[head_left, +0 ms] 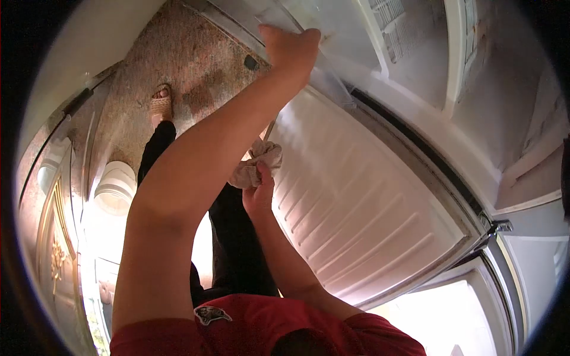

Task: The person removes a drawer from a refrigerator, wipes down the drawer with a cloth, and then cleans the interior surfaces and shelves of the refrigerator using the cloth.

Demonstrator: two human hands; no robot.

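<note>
My left hand (292, 52) reaches up and across to the open refrigerator. It is closed on the edge of a clear plastic panel (333, 83), the thumb to the left and the other fingers mostly hidden behind. Lower down, close to my legs, my right hand (259, 193) is wrapped round a crumpled beige cloth (266, 155). That cloth is beside the inner face of the white ribbed refrigerator door (356, 196), and my left forearm partly covers it. Whether the cloth touches the door I cannot tell.
The refrigerator's pale interior wall (415, 77) with vents rises at the upper right. A metal hinge (502, 226) joins at the right. On the speckled floor (196, 65) are my sandalled foot (160, 104) and a white bucket (114, 188) at the left.
</note>
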